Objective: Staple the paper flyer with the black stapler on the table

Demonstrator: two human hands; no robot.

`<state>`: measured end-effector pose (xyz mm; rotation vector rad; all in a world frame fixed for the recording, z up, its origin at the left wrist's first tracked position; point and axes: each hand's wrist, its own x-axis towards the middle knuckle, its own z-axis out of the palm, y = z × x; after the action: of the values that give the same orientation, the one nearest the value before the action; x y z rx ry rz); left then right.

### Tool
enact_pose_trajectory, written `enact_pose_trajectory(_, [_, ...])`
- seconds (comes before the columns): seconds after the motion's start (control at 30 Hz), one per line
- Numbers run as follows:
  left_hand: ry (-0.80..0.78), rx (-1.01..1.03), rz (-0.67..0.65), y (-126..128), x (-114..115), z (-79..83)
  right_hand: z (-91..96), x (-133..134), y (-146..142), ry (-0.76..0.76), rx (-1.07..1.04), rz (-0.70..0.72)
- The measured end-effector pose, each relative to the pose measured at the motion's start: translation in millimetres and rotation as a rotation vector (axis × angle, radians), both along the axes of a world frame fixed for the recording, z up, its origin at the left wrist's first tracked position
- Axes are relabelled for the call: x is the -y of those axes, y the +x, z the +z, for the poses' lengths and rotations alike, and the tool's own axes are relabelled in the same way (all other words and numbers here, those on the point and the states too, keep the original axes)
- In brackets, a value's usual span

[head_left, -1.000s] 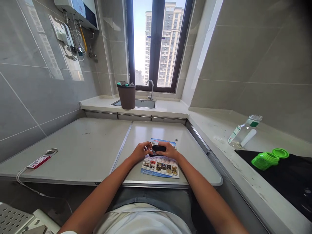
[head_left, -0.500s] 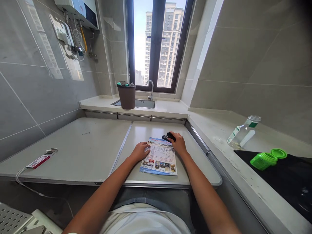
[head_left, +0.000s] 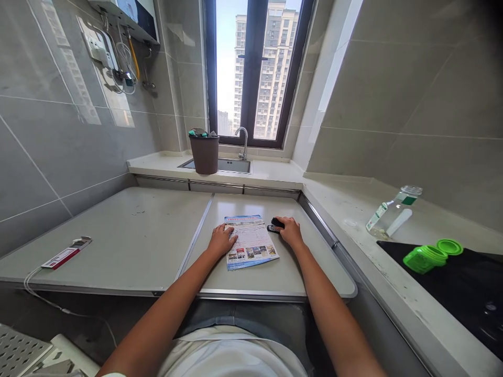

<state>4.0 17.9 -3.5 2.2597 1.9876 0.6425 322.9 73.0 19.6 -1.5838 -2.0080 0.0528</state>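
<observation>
A printed flyer with blue edges and small photos lies on the grey table in front of me. My left hand rests on the flyer's left edge, fingers laid flat on the paper. My right hand sits just right of the flyer, fingers curled over a small black stapler that rests on the table.
A second table on the left carries a red-and-white card with a cable. On the right counter stand a clear bottle, a green container with its lid and a black hob. A brown bin stands by the sink and tap.
The stapler went from both hands above the flyer to the table on its right, under my right hand. My left hand moved to the flyer's left edge; the flyer shifted and turned slightly.
</observation>
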Motion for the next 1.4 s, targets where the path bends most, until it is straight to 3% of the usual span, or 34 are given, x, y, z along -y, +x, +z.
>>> enact_pose_trajectory(0.3, [0.007, 0.030, -0.015, -2.6, -0.3, -0.5, 4.9, 4.5, -10.4, -0.041, -0.015, 0.281])
enact_pose_trajectory(0.57, [-0.005, 0.021, 0.046, -2.3, 0.0, 0.8, 1.2, 2.9, -8.2, -0.009, -0.020, 0.136])
enact_pose_trajectory(0.97, [-0.015, -0.005, 0.062, -1.8, 1.0, 2.6, 6.9, 7.1, -14.4, -0.014, -0.050, 0.358])
enact_pose_trajectory(1.4, [-0.017, 0.061, 0.039, 0.4, 3.8, 5.4, 11.2, 15.1, -23.6, 0.000, -0.203, 0.344])
